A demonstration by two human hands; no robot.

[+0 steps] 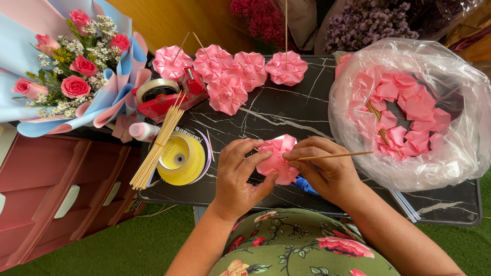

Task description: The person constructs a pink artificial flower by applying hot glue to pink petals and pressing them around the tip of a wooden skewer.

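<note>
Pink ribbon flower (276,159) sits between both hands, above the black marbled tabletop (286,115). Left hand (238,176) fingers (254,161) curl closed around its left side, thumb pressing underneath. Right hand (327,171) fingers pinch a thin wooden stick (337,155) against the flower, the stick pointing right. Just beyond the fingers, finished pink flowers on sticks (230,71). Right of them, a clear plastic bag (409,112) of pink folded pieces. Left: yellow ribbon spool (179,159), bundle of sticks (156,148), red tape dispenser (163,97).
</note>
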